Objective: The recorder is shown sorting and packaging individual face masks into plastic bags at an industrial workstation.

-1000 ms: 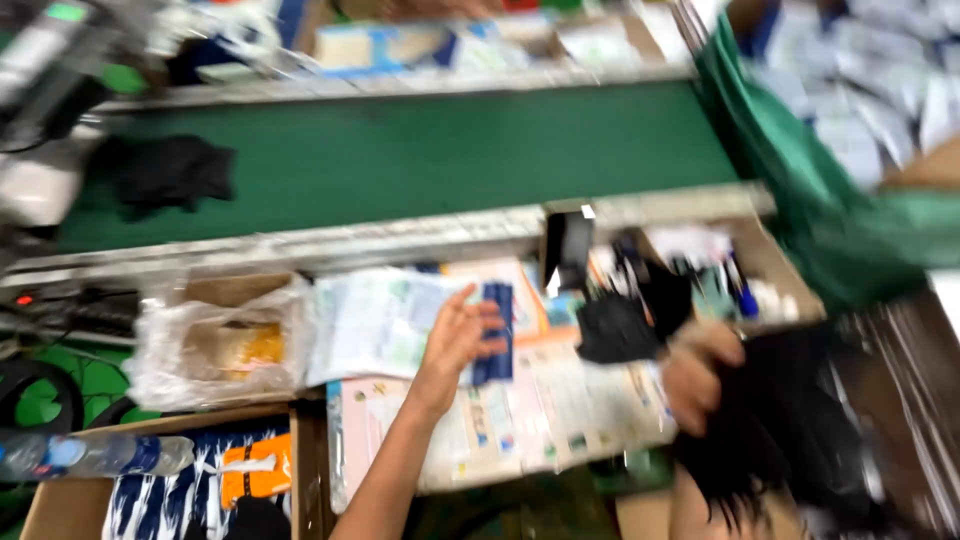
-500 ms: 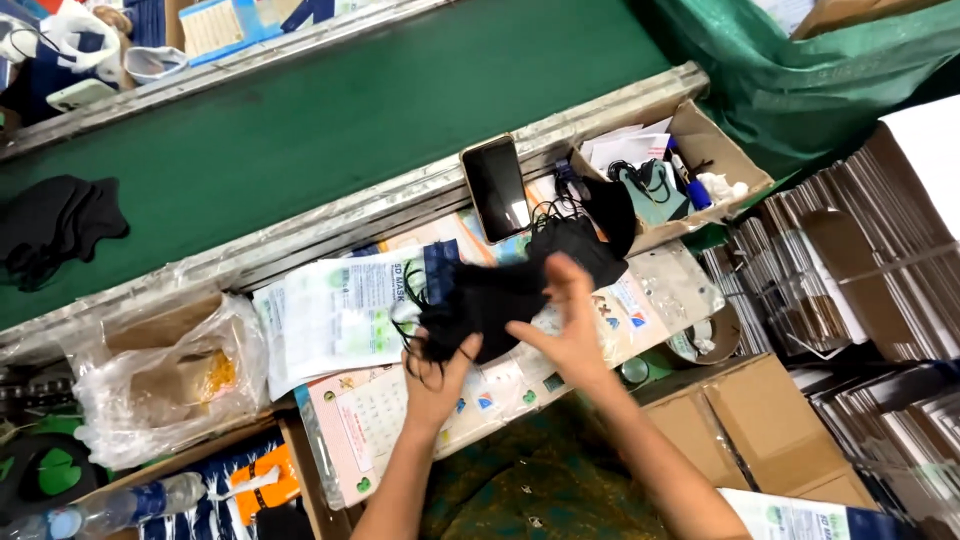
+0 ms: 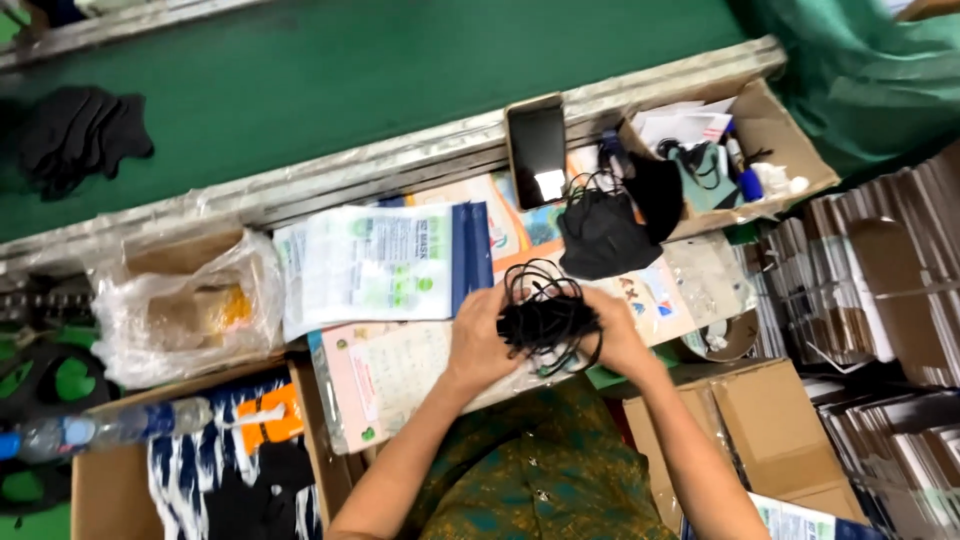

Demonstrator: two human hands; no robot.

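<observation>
Two bare hands meet over a stack of black face masks (image 3: pixel 545 322) with looping ear cords, held above the printed packaging sleeves (image 3: pixel 385 262) on the worktable. Left hand (image 3: pixel 482 335) and right hand (image 3: pixel 612 330) each have fingers clamped on opposite ends of the stack. Another black face mask (image 3: pixel 600 232) lies just beyond, near a smartphone (image 3: pixel 537 148) propped against the green conveyor belt (image 3: pixel 350 70).

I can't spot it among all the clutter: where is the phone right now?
In the head view, the black phone leans on the metal edge of the green conveyor belt, up and right of centre, just left of the open cardboard box.
</observation>
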